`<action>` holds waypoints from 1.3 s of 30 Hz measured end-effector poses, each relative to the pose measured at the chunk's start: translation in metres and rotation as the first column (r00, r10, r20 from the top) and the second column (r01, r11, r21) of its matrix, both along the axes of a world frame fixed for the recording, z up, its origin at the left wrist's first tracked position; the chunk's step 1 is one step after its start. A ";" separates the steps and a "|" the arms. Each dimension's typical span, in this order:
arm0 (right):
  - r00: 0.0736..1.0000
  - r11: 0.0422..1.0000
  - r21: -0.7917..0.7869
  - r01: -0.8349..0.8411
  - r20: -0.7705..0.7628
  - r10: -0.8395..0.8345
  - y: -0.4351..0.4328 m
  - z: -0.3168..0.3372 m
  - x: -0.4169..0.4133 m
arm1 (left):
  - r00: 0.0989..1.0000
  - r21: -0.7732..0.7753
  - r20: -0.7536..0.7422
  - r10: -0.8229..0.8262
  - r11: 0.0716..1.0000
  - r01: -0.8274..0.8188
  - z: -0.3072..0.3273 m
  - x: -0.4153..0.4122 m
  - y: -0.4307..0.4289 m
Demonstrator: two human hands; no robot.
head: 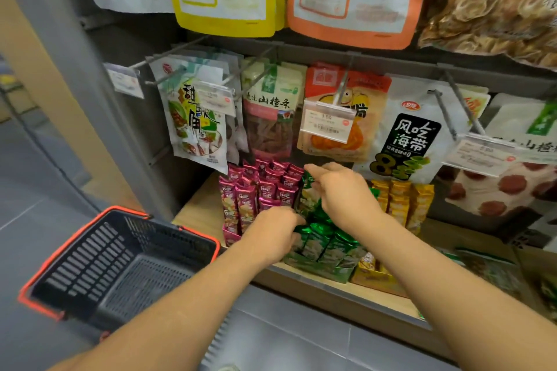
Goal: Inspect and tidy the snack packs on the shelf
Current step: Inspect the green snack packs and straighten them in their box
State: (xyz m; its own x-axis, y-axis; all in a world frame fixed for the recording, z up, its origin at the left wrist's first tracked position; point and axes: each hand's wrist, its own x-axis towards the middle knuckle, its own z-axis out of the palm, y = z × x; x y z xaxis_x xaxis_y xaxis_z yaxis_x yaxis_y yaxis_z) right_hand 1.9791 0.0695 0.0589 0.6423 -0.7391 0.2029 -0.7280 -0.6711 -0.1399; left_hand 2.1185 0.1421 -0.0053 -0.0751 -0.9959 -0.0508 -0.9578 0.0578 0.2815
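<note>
Green packs [325, 238]: one block, standing upright in an open carton at the front of the wooden shelf [199, 211]. I cannot count the single packs, because both hands cover some of them.
Magenta packs [256, 193]: one block, touching the green block at its 9 o'clock.
Yellow packs [401, 199]: one block, just beside the green block at its 3 o'clock.
Hanging bags [413, 135]: I count five front bags on the hooks at 12 o'clock above the shelf.
Price tags [327, 123]: four on that hook row.
Basket [90, 250]: one, black with an orange rim, at 8 o'clock in my view.
Left hand [271, 235]: at the green block's 9 o'clock edge, near the front rows.
Left fingers [291, 215]: bent down onto the green pack tops. I cannot tell whether they pinch a pack or only press on it.
Right hand [346, 193]: over the rear green rows, toward 12 o'clock of the block.
Right index finger [312, 170]: straight, aimed at 10 o'clock, its tip by the rearmost green pack.
Right remaining fingers: loosely spread and angled down to the green tops. I see no pack clasped.
</note>
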 end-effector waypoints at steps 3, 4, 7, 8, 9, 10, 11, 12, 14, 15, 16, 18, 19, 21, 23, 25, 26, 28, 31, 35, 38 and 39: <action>0.994 0.995 0.102 0.017 -0.114 -0.005 -0.008 -0.012 0.012 | 0.999 -0.037 -0.003 0.041 0.998 -0.041 -0.003 0.002 0.001; 0.994 0.991 0.131 0.027 -0.105 -0.013 -0.010 -0.017 0.014 | 0.999 -0.051 0.000 0.044 0.998 -0.044 -0.004 0.003 0.001; 0.993 0.983 0.184 0.011 -0.119 0.011 -0.012 -0.031 0.019 | 0.999 -0.072 0.014 0.038 0.997 -0.037 -0.004 0.004 0.002; 0.990 0.982 0.188 0.004 -0.136 0.022 -0.011 -0.036 0.019 | 0.999 -0.086 -0.007 0.051 0.995 -0.052 -0.004 0.003 0.002; 0.989 0.982 0.188 0.005 -0.149 0.024 -0.010 -0.040 0.019 | 0.996 -0.110 -0.049 0.078 0.990 -0.083 -0.005 0.002 0.002; 0.988 0.982 0.187 0.018 -0.154 0.012 -0.009 -0.044 0.019 | 0.989 -0.137 -0.104 0.108 0.983 -0.122 -0.005 0.001 0.003; 0.987 0.983 0.181 0.042 -0.158 -0.013 -0.008 -0.048 0.018 | 0.977 -0.157 -0.163 0.137 0.974 -0.163 -0.005 0.000 0.004; 0.985 0.982 0.175 0.069 -0.165 -0.039 -0.007 -0.052 0.017 | 0.963 -0.162 -0.218 0.158 0.967 -0.195 -0.005 -0.001 0.005; 0.982 0.981 0.177 0.081 -0.185 -0.048 -0.007 -0.057 0.015 | 0.950 -0.158 -0.267 0.162 0.965 -0.209 -0.006 -0.002 0.004; 0.981 0.978 0.196 0.067 -0.191 -0.029 -0.008 -0.059 0.014 | 0.955 -0.154 -0.258 0.146 0.970 -0.190 -0.006 -0.002 0.003; 0.981 0.972 0.231 0.046 -0.192 -0.001 -0.009 -0.060 0.012 | 0.968 -0.143 -0.217 0.124 0.977 -0.157 -0.007 -0.001 0.002; 0.976 0.945 0.327 0.029 -0.212 0.043 -0.010 -0.058 0.009 | 0.996 -0.095 -0.051 0.073 0.992 -0.077 -0.006 -0.004 -0.001; 0.980 0.928 0.370 0.034 -0.196 0.042 -0.011 -0.055 0.007 | 0.999 -0.068 0.023 0.049 0.997 -0.048 -0.006 -0.006 -0.001; 0.998 0.906 0.419 0.056 -0.017 -0.054 -0.014 -0.049 0.006 | 0.995 -0.024 0.097 0.030 0.999 -0.028 -0.003 -0.010 0.001; 0.939 0.899 0.427 0.100 0.257 -0.227 -0.020 -0.040 0.008 | 0.993 -0.003 0.115 0.029 1.000 -0.029 0.000 -0.011 0.004; 0.859 0.919 0.340 0.198 0.392 -0.330 -0.032 -0.034 0.013 | 0.993 0.014 0.111 0.030 0.999 -0.032 0.002 -0.011 0.006; 0.853 0.928 0.291 0.232 0.399 -0.338 -0.038 -0.033 0.016 | 0.994 0.026 0.106 0.024 0.999 -0.027 0.002 -0.011 0.007; 0.911 0.925 0.294 0.243 0.259 -0.321 -0.051 -0.037 0.025 | 0.996 0.063 0.091 0.005 0.998 -0.011 0.004 -0.012 0.008; 0.936 0.850 0.395 0.349 -0.199 -0.291 -0.059 -0.052 0.040 | 0.997 0.106 0.072 -0.029 0.994 0.021 0.006 -0.011 0.010; 0.921 0.912 0.174 0.371 -0.193 -0.338 -0.053 -0.069 0.047 | 0.999 0.135 0.036 -0.041 0.990 0.036 0.005 -0.006 0.009; 0.947 0.945 0.111 0.309 -0.130 -0.294 -0.045 -0.065 0.041 | 0.999 0.120 0.025 -0.041 0.992 0.038 0.002 -0.003 0.009; 0.963 0.960 0.089 0.267 -0.061 -0.262 -0.042 -0.062 0.037 | 0.999 0.120 0.019 -0.040 0.992 0.038 0.001 -0.002 0.009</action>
State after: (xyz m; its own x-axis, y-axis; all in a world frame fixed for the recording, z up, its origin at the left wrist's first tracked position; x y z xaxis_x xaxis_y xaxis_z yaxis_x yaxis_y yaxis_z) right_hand 2.0158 0.0275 -0.0031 0.4285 -0.8984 0.0965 -0.8853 -0.4388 -0.1541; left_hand 2.1162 0.1509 -0.0042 -0.1114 -0.9789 -0.1714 -0.9612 0.0624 0.2686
